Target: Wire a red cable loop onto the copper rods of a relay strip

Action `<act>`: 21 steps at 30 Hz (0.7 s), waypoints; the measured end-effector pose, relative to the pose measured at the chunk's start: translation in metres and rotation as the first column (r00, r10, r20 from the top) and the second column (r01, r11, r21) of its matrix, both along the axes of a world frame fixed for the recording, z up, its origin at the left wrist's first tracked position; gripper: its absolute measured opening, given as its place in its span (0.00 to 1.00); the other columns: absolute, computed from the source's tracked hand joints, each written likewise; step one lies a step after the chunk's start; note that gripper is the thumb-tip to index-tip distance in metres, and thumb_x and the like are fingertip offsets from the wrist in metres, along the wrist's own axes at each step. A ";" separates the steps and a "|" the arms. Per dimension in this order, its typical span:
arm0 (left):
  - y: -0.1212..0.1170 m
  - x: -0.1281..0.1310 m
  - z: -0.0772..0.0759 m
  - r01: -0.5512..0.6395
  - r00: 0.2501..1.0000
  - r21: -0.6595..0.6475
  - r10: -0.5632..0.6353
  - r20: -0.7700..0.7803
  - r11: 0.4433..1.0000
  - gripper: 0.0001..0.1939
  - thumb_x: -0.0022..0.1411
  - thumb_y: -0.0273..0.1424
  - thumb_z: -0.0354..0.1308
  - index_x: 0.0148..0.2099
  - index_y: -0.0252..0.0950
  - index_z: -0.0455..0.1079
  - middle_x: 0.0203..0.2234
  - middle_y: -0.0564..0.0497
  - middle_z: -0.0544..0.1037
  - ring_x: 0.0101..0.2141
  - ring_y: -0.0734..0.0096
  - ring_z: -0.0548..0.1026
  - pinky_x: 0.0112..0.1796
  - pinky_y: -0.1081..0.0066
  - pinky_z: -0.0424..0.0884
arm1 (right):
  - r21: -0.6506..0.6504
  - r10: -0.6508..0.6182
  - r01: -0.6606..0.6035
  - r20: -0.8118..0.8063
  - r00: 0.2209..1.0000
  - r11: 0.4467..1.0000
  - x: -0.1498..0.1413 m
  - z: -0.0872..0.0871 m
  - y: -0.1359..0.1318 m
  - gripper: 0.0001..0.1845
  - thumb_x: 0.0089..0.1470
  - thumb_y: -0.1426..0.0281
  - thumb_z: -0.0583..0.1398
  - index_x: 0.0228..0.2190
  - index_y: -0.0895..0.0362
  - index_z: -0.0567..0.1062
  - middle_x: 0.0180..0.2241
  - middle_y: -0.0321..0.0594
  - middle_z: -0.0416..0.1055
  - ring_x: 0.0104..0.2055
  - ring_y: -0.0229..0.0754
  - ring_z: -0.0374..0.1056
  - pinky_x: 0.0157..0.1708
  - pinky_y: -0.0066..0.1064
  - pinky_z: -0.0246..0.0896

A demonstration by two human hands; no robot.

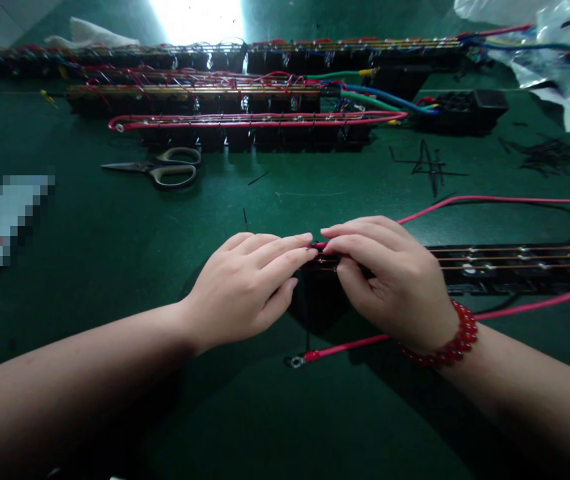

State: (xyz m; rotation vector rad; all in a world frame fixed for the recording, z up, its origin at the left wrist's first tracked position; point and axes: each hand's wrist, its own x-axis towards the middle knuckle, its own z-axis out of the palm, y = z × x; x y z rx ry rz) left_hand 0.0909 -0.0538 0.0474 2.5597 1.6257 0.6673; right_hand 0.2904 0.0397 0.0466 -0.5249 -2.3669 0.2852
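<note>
A long black assembly with brass-coloured bars [505,257] reaches in from the right edge to the middle of the green table. At its left end, my left hand [249,283] has its fingers pressed together on the red cable [495,199] near a small black tie. My right hand [389,273], with a red bead bracelet above the wrist, closes its fingertips on the same cable just to the right. The cable's lower run passes under my right wrist and ends in a metal ring terminal [295,362]. My fingers hide the exact contact.
Scissors [172,168] lie left of centre on the table. Black cable ties [432,167] are scattered on the right, with a pile [547,155] beyond. Finished-looking wired assemblies [195,100] stretch across the back, and clear plastic bags [569,40] lie at the far right.
</note>
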 end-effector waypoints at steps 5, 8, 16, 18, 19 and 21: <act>0.000 0.000 0.000 0.005 1.000 0.031 -0.006 0.018 0.999 0.17 0.67 0.28 0.52 0.57 0.36 0.68 0.58 0.47 0.73 0.53 0.62 0.73 0.50 0.62 0.68 | -0.003 0.016 -0.016 0.038 0.999 1.000 -0.001 -0.001 0.000 0.11 0.54 0.79 0.56 0.35 0.56 0.77 0.39 0.46 0.79 0.41 0.48 0.74 0.43 0.44 0.72; 0.000 -0.001 0.000 0.012 0.998 0.034 -0.014 0.053 0.999 0.17 0.66 0.28 0.53 0.56 0.35 0.69 0.56 0.47 0.75 0.53 0.63 0.73 0.52 0.61 0.69 | -0.003 0.057 -0.057 0.039 0.998 0.998 0.000 -0.002 0.001 0.12 0.55 0.79 0.57 0.38 0.57 0.77 0.40 0.46 0.80 0.42 0.48 0.74 0.44 0.44 0.72; 0.000 0.000 0.003 -0.015 0.986 0.099 -0.001 0.164 0.995 0.11 0.65 0.23 0.54 0.48 0.33 0.74 0.50 0.47 0.80 0.49 0.66 0.76 0.53 0.64 0.71 | -0.018 0.124 -0.123 0.096 0.988 0.992 -0.001 0.003 0.002 0.12 0.58 0.77 0.57 0.41 0.56 0.78 0.42 0.43 0.79 0.42 0.46 0.73 0.43 0.41 0.71; 0.000 -0.001 0.003 -0.014 0.984 0.112 -0.006 0.179 0.994 0.10 0.65 0.22 0.55 0.46 0.33 0.74 0.48 0.46 0.80 0.48 0.68 0.76 0.52 0.65 0.71 | -0.007 0.122 -0.123 0.139 0.983 0.992 -0.001 0.003 0.001 0.12 0.58 0.76 0.57 0.41 0.56 0.78 0.43 0.43 0.79 0.43 0.47 0.73 0.42 0.41 0.70; 0.000 -0.001 0.003 -0.014 0.983 0.112 -0.007 0.182 0.994 0.10 0.65 0.22 0.55 0.45 0.33 0.74 0.48 0.47 0.81 0.47 0.68 0.77 0.52 0.65 0.72 | -0.003 0.119 -0.120 0.148 0.982 0.993 -0.001 0.003 0.001 0.12 0.58 0.76 0.57 0.41 0.56 0.78 0.43 0.43 0.79 0.43 0.47 0.73 0.42 0.41 0.70; 0.000 -0.001 0.002 -0.021 0.983 0.102 0.002 0.186 0.995 0.10 0.65 0.23 0.55 0.46 0.35 0.74 0.48 0.48 0.81 0.47 0.68 0.77 0.52 0.65 0.72 | 0.008 0.116 -0.118 0.147 0.982 0.993 -0.001 0.002 0.001 0.12 0.57 0.76 0.57 0.40 0.56 0.78 0.44 0.42 0.79 0.43 0.47 0.73 0.42 0.40 0.69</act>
